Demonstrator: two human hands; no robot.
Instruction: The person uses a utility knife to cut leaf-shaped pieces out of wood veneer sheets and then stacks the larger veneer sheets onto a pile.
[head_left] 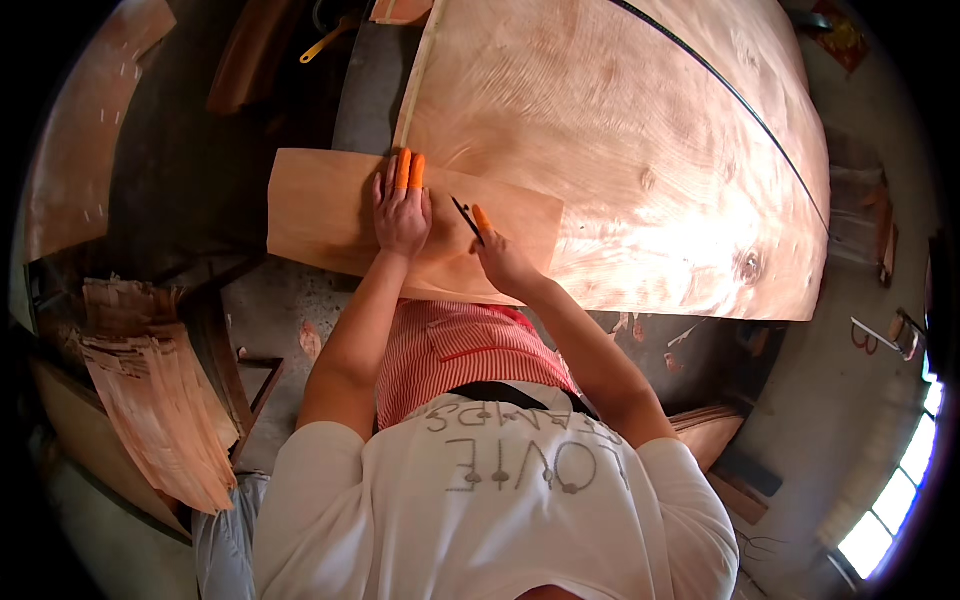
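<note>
Left hand flat on brown veneer sheet, fingers slightly apart, right hand, fingers clamped on slim dark tool.

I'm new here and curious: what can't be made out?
Head view: lower end of the slim black tool, hidden in the right grip.
Head view: far end of the large pale plywood sheet, cut off by the picture's top.
Head view: surface under the rectangular brown wood strip, covered by it.
Head view: outdoors beyond the bright paned window, lost in glare.
</note>
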